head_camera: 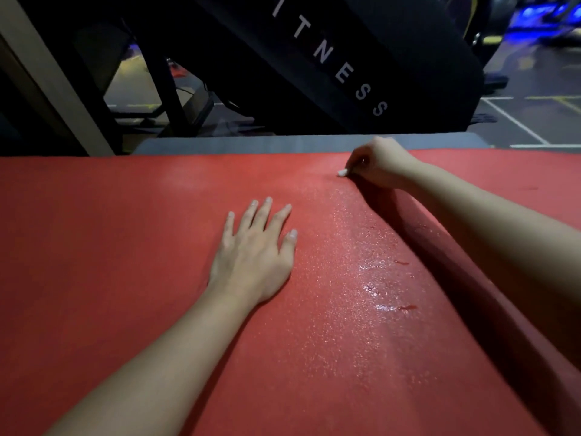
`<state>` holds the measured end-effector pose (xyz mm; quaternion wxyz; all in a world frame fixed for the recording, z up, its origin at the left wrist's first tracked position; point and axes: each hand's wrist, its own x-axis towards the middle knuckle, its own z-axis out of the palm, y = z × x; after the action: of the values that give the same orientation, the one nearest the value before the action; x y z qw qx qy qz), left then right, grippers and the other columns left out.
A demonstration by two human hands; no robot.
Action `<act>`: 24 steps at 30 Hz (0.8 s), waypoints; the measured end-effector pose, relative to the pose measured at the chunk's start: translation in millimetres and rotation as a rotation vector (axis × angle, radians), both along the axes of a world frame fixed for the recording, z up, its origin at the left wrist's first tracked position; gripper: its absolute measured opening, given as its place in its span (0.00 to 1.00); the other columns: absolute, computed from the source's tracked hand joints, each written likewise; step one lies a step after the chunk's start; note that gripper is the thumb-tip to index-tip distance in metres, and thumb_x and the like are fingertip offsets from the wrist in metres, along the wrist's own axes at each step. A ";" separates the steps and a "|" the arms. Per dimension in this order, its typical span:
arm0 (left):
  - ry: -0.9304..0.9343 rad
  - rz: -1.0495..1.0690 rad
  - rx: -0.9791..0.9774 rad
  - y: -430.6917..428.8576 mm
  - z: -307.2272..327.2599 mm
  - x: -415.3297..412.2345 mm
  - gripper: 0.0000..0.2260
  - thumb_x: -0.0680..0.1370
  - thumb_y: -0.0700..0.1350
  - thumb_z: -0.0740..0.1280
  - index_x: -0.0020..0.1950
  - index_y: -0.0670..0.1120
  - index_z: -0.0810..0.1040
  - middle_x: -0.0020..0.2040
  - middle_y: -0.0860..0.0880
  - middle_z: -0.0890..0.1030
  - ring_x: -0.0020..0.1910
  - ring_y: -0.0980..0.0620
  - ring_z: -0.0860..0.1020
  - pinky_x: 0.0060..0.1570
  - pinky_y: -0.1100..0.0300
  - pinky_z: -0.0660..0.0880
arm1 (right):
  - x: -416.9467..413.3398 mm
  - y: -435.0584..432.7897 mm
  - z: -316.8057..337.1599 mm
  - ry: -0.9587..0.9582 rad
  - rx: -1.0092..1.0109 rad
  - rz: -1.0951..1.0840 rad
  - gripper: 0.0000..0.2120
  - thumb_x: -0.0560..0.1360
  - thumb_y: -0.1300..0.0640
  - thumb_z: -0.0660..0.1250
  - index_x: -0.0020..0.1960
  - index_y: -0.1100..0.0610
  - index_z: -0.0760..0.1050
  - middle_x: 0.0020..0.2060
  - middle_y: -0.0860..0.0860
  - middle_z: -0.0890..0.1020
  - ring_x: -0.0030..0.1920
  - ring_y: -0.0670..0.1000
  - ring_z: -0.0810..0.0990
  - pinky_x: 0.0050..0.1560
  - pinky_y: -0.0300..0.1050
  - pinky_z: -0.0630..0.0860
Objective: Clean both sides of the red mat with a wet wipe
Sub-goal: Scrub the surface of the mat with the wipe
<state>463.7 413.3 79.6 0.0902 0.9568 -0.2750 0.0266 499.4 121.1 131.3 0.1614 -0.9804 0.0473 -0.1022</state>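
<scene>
Near far edge of red mat (125, 262): right hand (382, 165) pinches wet wipe (342, 173), pressed on mat. Left hand (254, 256) flat, fingers spread, nearer body. Wet streak (355, 247) runs bodyward from wipe.

Head-worn view, forward and down (close) over the red mat (110, 247).
</scene>
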 end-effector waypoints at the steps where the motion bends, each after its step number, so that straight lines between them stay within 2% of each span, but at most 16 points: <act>1: -0.003 0.002 -0.001 0.2 -0.7 0.1 0.26 0.84 0.60 0.44 0.83 0.59 0.50 0.84 0.54 0.48 0.82 0.54 0.44 0.80 0.44 0.42 | -12.8 4.1 2.6 0.012 -0.047 0.076 0.11 0.73 0.46 0.75 0.46 0.54 0.85 0.38 0.48 0.82 0.41 0.50 0.78 0.43 0.39 0.67; 4: -0.011 0.001 -0.001 -1.7 -3.3 3.1 0.26 0.84 0.60 0.45 0.83 0.59 0.50 0.84 0.53 0.49 0.82 0.53 0.45 0.80 0.43 0.43 | -48.1 11.5 1.9 0.020 -0.097 0.211 0.10 0.73 0.47 0.74 0.46 0.53 0.85 0.39 0.49 0.83 0.40 0.51 0.79 0.42 0.41 0.68; 7: -0.003 0.002 -0.003 -0.3 -4.6 4.2 0.26 0.84 0.60 0.45 0.82 0.59 0.51 0.84 0.53 0.49 0.82 0.53 0.45 0.79 0.43 0.43 | -52.2 15.0 -7.8 -0.060 -0.047 0.118 0.08 0.74 0.51 0.73 0.48 0.56 0.85 0.42 0.53 0.83 0.42 0.55 0.80 0.43 0.43 0.69; 9: 0.008 0.001 -0.011 -0.4 -2.7 3.4 0.26 0.84 0.60 0.46 0.82 0.59 0.52 0.84 0.53 0.50 0.82 0.53 0.45 0.80 0.43 0.43 | -47.8 18.5 -13.5 -0.082 -0.059 0.029 0.07 0.75 0.55 0.73 0.48 0.58 0.85 0.43 0.56 0.82 0.44 0.58 0.80 0.43 0.41 0.65; 11: 0.003 0.007 -0.010 -0.5 -3.9 6.7 0.26 0.84 0.60 0.46 0.82 0.59 0.52 0.84 0.52 0.50 0.82 0.53 0.46 0.80 0.43 0.43 | -51.8 26.6 -14.9 -0.084 -0.068 0.014 0.04 0.74 0.58 0.73 0.48 0.58 0.85 0.41 0.53 0.80 0.44 0.59 0.80 0.42 0.39 0.62; 14: -0.003 0.007 -0.013 0.1 -3.9 5.6 0.26 0.84 0.60 0.46 0.82 0.58 0.53 0.84 0.52 0.51 0.82 0.52 0.46 0.79 0.42 0.44 | -100.2 45.6 -11.5 -0.065 -0.054 0.091 0.02 0.74 0.59 0.74 0.46 0.55 0.85 0.38 0.47 0.76 0.40 0.54 0.80 0.37 0.33 0.61; 17: -0.004 0.009 -0.011 -1.1 -4.5 5.8 0.26 0.84 0.60 0.46 0.82 0.58 0.54 0.83 0.52 0.51 0.82 0.52 0.47 0.79 0.42 0.43 | -157.0 65.9 -5.3 -0.014 0.005 0.157 0.01 0.74 0.56 0.75 0.45 0.53 0.85 0.39 0.47 0.79 0.37 0.47 0.76 0.40 0.24 0.64; 19: 0.004 0.013 -0.009 -1.4 -4.8 6.7 0.26 0.84 0.60 0.47 0.82 0.58 0.54 0.83 0.52 0.51 0.82 0.52 0.47 0.79 0.43 0.43 | -162.7 69.8 -5.7 -0.011 -0.004 0.122 0.01 0.74 0.57 0.75 0.45 0.54 0.85 0.39 0.49 0.80 0.38 0.49 0.77 0.39 0.28 0.64; 22: 0.025 0.019 -0.018 0.6 -3.0 5.5 0.26 0.84 0.59 0.47 0.82 0.58 0.55 0.83 0.52 0.52 0.82 0.52 0.47 0.79 0.43 0.43 | -144.3 70.6 -6.6 -0.035 0.031 -0.004 0.02 0.74 0.59 0.74 0.46 0.56 0.85 0.41 0.54 0.82 0.44 0.57 0.81 0.41 0.39 0.64; 24: 0.033 0.011 -0.017 0.1 -0.8 4.5 0.25 0.84 0.59 0.47 0.82 0.58 0.55 0.83 0.52 0.52 0.82 0.52 0.47 0.79 0.43 0.43 | -146.9 73.9 -5.9 -0.020 0.030 -0.063 0.03 0.73 0.60 0.73 0.46 0.55 0.85 0.42 0.55 0.84 0.46 0.58 0.81 0.40 0.39 0.62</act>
<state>468.2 413.4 78.8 0.1026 0.9579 -0.2679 0.0138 352.5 194.9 125.3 0.1732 -0.9749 0.0781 -0.1164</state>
